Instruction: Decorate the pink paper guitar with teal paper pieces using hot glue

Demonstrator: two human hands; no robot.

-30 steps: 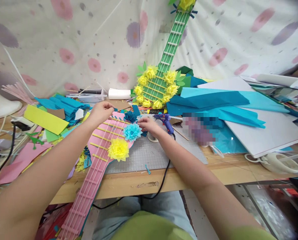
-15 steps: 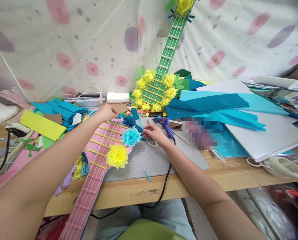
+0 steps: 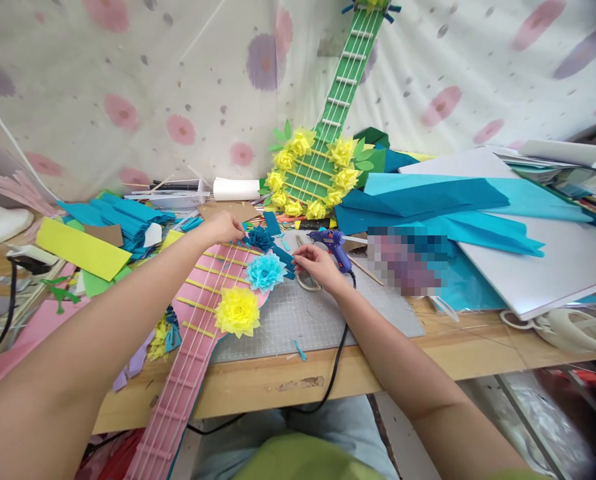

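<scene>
A pink paper guitar [image 3: 188, 360] with white strings and yellow bars lies over the table edge. Along its right side sit a dark blue flower [image 3: 261, 239], a light blue flower [image 3: 266, 271] and a yellow flower [image 3: 237, 311]. My left hand [image 3: 224, 229] is at the guitar's far end beside the dark blue flower, fingertips pinched; what they hold is too small to make out. Right of the flowers, my right hand [image 3: 317, 265] is curled with fingertips together near dark blue paper pieces [image 3: 284, 260]; anything between them cannot be made out.
A purple glue gun [image 3: 337, 248] and scissors [image 3: 308, 281] rest on the grey cutting mat [image 3: 278, 327]. Behind stands a green paper guitar [image 3: 323, 160] with yellow flowers. Blue paper [image 3: 428, 203] and white board [image 3: 543, 267] lie right; a black cable [image 3: 339, 353] crosses the table edge.
My left hand has moved slightly right, closer to the dark blue flower. My right hand has shifted a little right, away from the blue paper pieces. The view has shifted slightly.
</scene>
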